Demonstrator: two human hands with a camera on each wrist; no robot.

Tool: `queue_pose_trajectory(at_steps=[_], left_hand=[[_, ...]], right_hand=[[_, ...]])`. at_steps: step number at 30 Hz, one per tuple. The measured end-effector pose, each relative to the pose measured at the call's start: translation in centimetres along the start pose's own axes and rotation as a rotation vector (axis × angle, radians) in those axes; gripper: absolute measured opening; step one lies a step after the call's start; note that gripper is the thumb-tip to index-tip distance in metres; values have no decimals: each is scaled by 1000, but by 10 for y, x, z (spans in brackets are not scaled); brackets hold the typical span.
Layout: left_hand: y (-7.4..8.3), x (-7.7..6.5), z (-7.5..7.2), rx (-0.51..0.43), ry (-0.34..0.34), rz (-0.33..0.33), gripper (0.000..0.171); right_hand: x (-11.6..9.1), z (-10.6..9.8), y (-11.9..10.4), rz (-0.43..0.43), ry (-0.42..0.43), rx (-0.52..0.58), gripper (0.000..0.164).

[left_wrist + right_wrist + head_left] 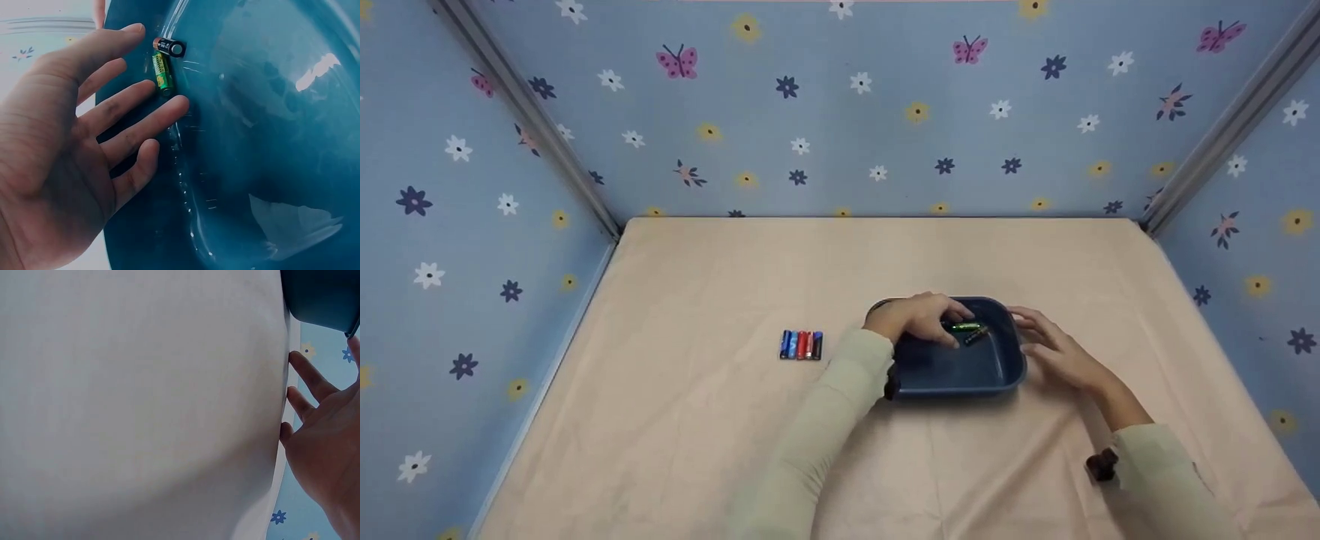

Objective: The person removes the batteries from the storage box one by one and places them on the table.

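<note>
A dark blue rectangular basin [952,375] stands on the cloth. Inside it, near the far right, lie a green battery [964,327] and a black battery with a copper-coloured end [169,46], their ends close together. My left hand [924,315] reaches over the basin's left side. In the left wrist view its fingers are spread and only slightly bent, near the two batteries, with nothing held. My right hand [1057,349] is outside the basin's right wall, its fingers extended; a fingertip appears to touch the rim. The right wrist view shows that hand [329,433] only partly.
Left of the basin, several batteries [801,346] in blue, red and black lie side by side in a row. A beige cloth [675,420] covers the table. Blue flowered panels [840,112] enclose the back and both sides, with grey metal posts [1234,112] at the corners.
</note>
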State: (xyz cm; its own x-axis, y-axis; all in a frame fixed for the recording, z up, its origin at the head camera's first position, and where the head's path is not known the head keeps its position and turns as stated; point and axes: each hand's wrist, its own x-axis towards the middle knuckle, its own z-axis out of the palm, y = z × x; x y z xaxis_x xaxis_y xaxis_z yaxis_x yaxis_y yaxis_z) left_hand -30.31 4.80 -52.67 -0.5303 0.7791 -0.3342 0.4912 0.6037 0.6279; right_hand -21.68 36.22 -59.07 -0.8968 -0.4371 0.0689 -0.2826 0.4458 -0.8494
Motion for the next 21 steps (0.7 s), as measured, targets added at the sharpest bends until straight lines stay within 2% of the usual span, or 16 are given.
queue_pose_trajectory(at_steps=[9, 21], left_hand=[[4, 2, 5, -7, -1, -10, 65], [13, 4, 13, 150, -18, -62, 66]], right_hand=[[0, -1, -1, 29, 0, -31, 60], [1, -1, 3, 2, -4, 11, 60]])
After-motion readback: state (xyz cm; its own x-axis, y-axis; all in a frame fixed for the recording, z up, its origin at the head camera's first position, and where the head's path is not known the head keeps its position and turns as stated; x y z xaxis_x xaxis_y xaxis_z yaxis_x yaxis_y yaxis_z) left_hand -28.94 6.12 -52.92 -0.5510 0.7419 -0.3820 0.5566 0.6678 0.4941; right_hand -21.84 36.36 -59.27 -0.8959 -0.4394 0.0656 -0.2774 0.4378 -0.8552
